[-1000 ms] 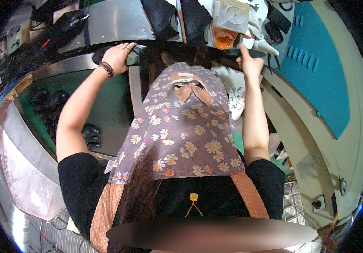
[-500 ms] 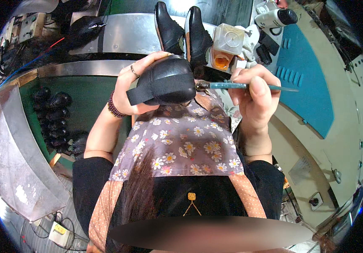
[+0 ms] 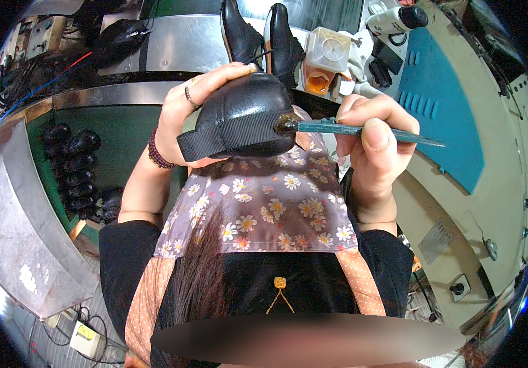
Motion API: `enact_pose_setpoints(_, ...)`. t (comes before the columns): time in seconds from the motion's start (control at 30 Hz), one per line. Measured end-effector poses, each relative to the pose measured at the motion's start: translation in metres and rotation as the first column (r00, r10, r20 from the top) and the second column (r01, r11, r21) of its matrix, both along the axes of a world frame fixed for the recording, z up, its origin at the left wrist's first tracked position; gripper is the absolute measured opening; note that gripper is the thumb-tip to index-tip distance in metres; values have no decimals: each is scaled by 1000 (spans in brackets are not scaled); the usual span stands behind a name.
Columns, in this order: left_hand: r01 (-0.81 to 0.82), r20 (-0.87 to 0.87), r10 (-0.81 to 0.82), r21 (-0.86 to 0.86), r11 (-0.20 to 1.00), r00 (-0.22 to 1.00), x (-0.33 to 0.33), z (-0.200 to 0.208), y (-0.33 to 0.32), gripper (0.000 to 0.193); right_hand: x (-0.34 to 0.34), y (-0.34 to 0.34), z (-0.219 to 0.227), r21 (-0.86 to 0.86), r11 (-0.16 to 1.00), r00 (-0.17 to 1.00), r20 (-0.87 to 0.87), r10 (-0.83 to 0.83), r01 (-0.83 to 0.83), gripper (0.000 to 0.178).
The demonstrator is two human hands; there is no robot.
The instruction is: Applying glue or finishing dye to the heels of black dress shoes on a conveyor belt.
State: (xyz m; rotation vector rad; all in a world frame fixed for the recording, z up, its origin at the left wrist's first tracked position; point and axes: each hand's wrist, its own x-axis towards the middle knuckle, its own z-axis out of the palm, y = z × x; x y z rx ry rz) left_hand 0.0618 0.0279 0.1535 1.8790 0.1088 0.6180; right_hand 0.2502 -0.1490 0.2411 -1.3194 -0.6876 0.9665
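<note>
Close in front of my chest, my left hand (image 3: 177,119) is wrapped round a black leather shoe (image 3: 245,98), its rounded end turned toward me. A ribbed black strap (image 3: 233,138) lies across this end, and its loose left tip sticks out past the edge. My right hand (image 3: 379,138) pinches the teal handle of a brush (image 3: 331,127), held nearly level. Its dark, wet-looking bristles press on the right end of the strap. My left palm and part of the shoe's underside are hidden.
Two black shoes (image 3: 283,52) stand ahead on the metal surface. Right of them are an open pot of amber liquid (image 3: 318,82), a clear plastic box (image 3: 327,50) and a white bottle (image 3: 387,22). Several black shoes (image 3: 80,162) fill part of a green-lined bin at left.
The brush tip has moved left from the shoe's edge onto the strap. The shoe has turned slightly and come a little nearer. My right hand has shifted slightly right and down.
</note>
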Motion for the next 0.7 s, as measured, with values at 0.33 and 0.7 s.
enact_pose_setpoints(0.33, 22, -8, -22, 37, 999, 1000, -1, 6, -1, 78, 1, -8, -3, 166, 986, 928, 364, -76, 15, 18)
enact_pose_setpoints(0.7, 79, -88, -90, -120, 990, 992, -1, 12, 0, 103, -2, -6, 10, 308, 942, 906, 347, -242, 134, 34)
